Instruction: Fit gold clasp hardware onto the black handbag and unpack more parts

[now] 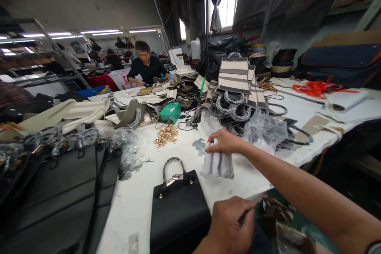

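My right hand (224,143) reaches across the white table, its fingers closed at the top edge of a soft white wrapped bundle (219,166). What the wrapping contains is hidden. Several flat grey metal plates (199,147) lie just left of those fingers. Near the table's front edge, my left hand (230,224) is curled into a fist; a small dark thing seems to show by the thumb, too little to name. Beside it lies a black handbag (178,206) with a plastic-wrapped handle (173,159) and a metal clasp (175,179).
Gold-coloured fasteners (166,135) are heaped by a green box (170,113). Black bag pieces (56,194) cover the left side. Stacked panels with wrapped handles (233,77) and crumpled clear plastic (264,127) stand beyond my right arm. A co-worker (147,67) sits across the table.
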`<state>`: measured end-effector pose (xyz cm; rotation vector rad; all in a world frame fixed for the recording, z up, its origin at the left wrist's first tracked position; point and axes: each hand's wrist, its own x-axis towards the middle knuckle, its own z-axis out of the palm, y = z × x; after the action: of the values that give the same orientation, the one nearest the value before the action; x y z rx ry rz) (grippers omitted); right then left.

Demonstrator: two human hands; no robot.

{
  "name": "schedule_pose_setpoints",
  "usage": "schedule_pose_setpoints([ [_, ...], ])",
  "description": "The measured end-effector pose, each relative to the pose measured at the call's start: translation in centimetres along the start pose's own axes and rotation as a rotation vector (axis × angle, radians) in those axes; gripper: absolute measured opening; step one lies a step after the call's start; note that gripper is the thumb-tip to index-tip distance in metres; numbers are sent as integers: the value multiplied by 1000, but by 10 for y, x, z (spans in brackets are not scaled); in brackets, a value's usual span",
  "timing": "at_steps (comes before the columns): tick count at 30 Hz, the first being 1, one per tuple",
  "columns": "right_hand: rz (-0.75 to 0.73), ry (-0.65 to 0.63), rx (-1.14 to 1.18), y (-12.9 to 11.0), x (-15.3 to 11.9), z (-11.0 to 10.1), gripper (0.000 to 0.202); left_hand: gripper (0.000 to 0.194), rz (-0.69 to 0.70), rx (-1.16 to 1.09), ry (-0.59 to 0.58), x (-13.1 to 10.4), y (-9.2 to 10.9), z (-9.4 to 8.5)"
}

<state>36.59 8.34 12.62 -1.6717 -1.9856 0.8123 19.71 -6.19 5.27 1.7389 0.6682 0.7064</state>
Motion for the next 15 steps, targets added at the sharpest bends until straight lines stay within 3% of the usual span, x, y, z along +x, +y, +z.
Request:
schedule_pose_setpoints([
  [2,-37,-78,34,12,6,6,38,24,-43,83,250,-1,5,-36],
  [4,-75,-140,89,19,9,6,41,38,-146,110,500,17,2,-68],
  [5,-88,-160,130,20,9,5,43,48,-198,90,544,29,-3,-81],
  [8,-117,-184,237,16,7,0,52,49,-265,-47,393,57,-16,-99],
  [10,-146,-188,227,16,2,2,52,33,-232,-87,260,61,-21,-97],
  [11,-166,-186,207,20,-1,6,49,28,-222,-66,256,59,-23,-93],
  [13,-130,-126,174,44,2,20,42,26,-216,11,284,55,-31,-86],
  [15,-74,-27,101,84,20,41,33,27,-277,143,322,55,-44,-83],
])
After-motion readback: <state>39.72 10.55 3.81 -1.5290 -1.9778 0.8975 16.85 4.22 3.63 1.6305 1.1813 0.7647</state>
